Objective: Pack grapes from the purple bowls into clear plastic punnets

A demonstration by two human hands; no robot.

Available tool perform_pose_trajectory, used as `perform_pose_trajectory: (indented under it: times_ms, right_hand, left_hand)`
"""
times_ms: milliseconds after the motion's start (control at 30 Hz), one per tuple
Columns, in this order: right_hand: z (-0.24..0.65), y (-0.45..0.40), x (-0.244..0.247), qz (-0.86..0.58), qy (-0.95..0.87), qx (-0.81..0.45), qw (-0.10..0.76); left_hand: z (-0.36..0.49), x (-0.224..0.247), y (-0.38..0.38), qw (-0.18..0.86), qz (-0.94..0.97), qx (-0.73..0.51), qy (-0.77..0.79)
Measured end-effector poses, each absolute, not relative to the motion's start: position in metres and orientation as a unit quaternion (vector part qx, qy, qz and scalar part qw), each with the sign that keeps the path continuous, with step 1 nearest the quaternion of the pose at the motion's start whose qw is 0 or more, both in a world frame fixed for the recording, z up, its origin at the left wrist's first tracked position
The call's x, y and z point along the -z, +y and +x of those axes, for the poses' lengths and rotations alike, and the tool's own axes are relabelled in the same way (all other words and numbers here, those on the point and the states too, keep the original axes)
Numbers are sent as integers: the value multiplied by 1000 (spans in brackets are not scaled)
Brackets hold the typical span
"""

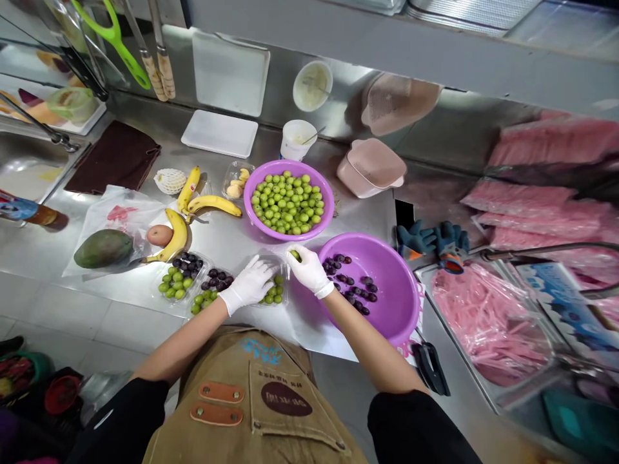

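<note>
My right hand (309, 270), in a white glove, pinches a green grape (294, 255) above a clear plastic tray (273, 283) holding green grapes. My left hand (249, 285), also gloved, grips the near edge of that tray. To the right of my hands, a purple bowl (387, 290) holds scattered dark grapes. A larger purple basin (251, 200) full of green grapes stands farther up the counter. Left of my left hand are more clear trays (184, 277) of mixed dark and green grapes.
Bananas (178, 235), a mango (103, 249) and a peach (159, 235) lie on a plastic bag on the steel counter (232, 241). Blue gloves (416, 237), a pink colander (371, 167) and pink packaged bags lie to the right. A steel sink (29, 161) is at far left.
</note>
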State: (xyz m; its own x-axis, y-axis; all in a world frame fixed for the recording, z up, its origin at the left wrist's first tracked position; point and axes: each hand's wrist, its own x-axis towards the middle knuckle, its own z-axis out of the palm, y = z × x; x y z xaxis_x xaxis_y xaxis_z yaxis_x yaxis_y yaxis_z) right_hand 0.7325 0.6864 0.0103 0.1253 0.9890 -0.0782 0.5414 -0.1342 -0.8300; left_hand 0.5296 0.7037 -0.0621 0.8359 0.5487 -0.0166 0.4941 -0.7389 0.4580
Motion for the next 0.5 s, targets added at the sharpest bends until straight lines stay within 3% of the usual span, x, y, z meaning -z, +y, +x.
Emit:
perform_pose_trajectory:
  times_ms: [167,367,500]
  right_hand:
    - [710,698,-14,-656,-642,-288,274]
    - [699,698,11,-643,-717,-266,-35]
    - [700,699,20,-616,-736,-240,-145]
  left_hand:
    - [533,59,696,241,932,-14,271]
    - [489,39,688,205,905,-107,358]
    - [478,34,690,212,884,-133,394]
